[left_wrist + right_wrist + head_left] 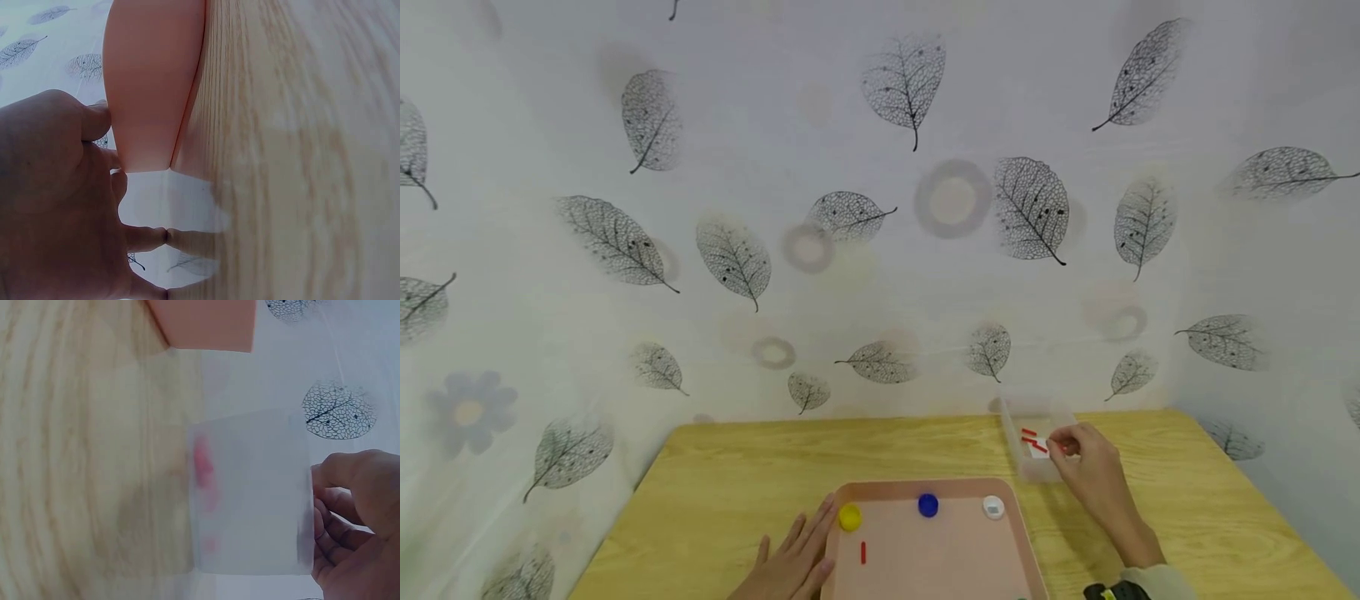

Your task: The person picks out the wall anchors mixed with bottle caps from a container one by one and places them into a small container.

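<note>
My left hand [790, 557] rests against the left side of the pink tray [940, 490], fingers spread and fairly straight. In the left wrist view its fingertips reach down to the wooden table by the tray wall [153, 87]. Over the right side of a translucent plastic box [1037, 473] is my right hand [1090, 471], thumb and forefinger close together. The right wrist view shows its curled fingers [340, 525] at the box's rim; I cannot tell whether they pinch anything. Several red sticks [1030, 440] lie in the box. One red stick [863, 552] lies on the tray.
Along the tray's far side sit a yellow round piece [850, 517], a blue one [928, 505] and a white one [993, 507]. The wooden table [737, 467] meets a leaf-patterned backdrop [880, 292] behind the box.
</note>
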{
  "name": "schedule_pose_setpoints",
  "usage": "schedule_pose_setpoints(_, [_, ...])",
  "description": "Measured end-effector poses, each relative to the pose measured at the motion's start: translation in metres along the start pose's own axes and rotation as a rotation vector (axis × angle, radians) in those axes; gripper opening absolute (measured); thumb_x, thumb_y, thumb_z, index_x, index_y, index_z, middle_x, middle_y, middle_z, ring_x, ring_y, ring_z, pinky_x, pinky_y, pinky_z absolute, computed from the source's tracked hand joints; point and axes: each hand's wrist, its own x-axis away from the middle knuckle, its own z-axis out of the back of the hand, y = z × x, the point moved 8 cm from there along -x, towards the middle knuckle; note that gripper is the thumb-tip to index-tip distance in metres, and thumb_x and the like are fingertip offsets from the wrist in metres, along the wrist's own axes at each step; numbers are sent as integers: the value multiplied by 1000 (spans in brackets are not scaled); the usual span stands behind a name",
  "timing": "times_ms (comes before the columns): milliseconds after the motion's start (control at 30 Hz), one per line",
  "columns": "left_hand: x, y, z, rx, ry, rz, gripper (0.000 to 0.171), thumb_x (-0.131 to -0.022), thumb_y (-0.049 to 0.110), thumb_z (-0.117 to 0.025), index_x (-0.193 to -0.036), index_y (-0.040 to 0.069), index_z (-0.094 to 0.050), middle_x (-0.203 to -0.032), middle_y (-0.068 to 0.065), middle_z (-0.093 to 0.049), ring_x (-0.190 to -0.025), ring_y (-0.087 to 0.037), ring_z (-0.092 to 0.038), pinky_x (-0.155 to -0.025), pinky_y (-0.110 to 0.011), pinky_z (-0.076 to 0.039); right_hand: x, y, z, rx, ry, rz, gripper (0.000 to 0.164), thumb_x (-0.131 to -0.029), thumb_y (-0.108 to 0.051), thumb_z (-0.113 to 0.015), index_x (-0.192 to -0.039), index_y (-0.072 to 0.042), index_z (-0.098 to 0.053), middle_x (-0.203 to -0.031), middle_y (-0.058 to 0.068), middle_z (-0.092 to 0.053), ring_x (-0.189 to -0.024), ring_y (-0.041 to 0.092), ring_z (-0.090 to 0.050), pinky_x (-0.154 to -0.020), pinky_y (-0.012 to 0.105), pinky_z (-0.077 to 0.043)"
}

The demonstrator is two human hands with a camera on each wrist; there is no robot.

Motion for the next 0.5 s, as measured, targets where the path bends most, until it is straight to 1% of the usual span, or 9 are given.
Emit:
schedule_pose_setpoints(33, [0, 0, 0, 1, 1, 0, 60, -100, 56, -21, -152, 35, 1, -158, 12, 1, -140, -38, -17, -88, -83, -6, 0, -1, 1, -6, 1, 4, 13, -73, 1, -76, -77, -8, -67, -74, 2, -59, -64, 16, -55, -56, 28, -47])
schedule_pose_setpoints(67, [0, 0, 0, 1, 1, 0, 60, -100, 56, -21, -152, 35, 1, -158, 13, 1, -140, -38, -17, -88, -83, -6, -1, -2, 3, -11, 5, 9, 13, -73, 1, -76, -77, -8, -67, -74, 2, -59, -64, 16, -55, -57, 25, -46])
schedule_pose_setpoints(167, [0, 1, 0, 5, -5, 2, 60, -100, 56, -20, -152, 35, 2, -158, 14, 2, -140, -38, -16, -87, -83, -6, -5, -8, 8, -35, -6, 9, 11, -75, -1, -76, -79, -8, -67, -75, 1, -60, -64, 17, -55, -58, 25, -47])
schedule_pose_setpoints(267, [1, 2, 2, 10, -3, -3, 60, -100, 56, -21, -152, 36, 1, -158, 14, 2, -140, -39, -16, -86, -83, -6, -9, -15, 14, -54, -8, 14, 11, -76, -1, -75, -80, -8, -67, -75, 0, -59, -65, 17, -55, -60, 17, -43])
schedule_pose_setpoints(300, [1, 3, 2, 13, -3, -2, 60, -100, 56, -21, -152, 36, 1, -158, 14, 2, -140, -39, -16, -86, -83, -6, -10, -17, 15, -62, -16, 8, 11, -77, -1, -75, -81, -8, -67, -76, 0, -60, -65, 16, -55, -60, 17, -43])
schedule_pose_setpoints(367, [2, 4, 4, 19, 6, -9, 60, -100, 55, -22, -152, 36, 1, -158, 13, 1, -140, -39, -16, -86, -83, -6, -12, -21, 18, -78, -21, 8, 12, -78, -2, -74, -82, -9, -67, -77, -1, -60, -66, 15, -54, -61, 13, -40])
schedule_pose_setpoints(400, [2, 4, 4, 22, 7, -7, 60, -100, 55, -23, -152, 36, 1, -158, 13, 0, -140, -39, -16, -86, -83, -6, -13, -22, 18, -92, -30, -6, 11, -78, -3, -74, -83, -10, -67, -78, -2, -60, -67, 14, -54, -62, 12, -40])
schedule_pose_setpoints(500, [2, 5, 5, 34, 1, 3, 60, -100, 56, -22, -152, 37, 1, -158, 14, 0, -140, -38, -16, -87, -83, -6, -14, -27, 20, -130, -67, -44, 10, -82, -7, -73, -87, -12, -67, -83, -4, -62, -70, 10, -56, -64, 12, -41])
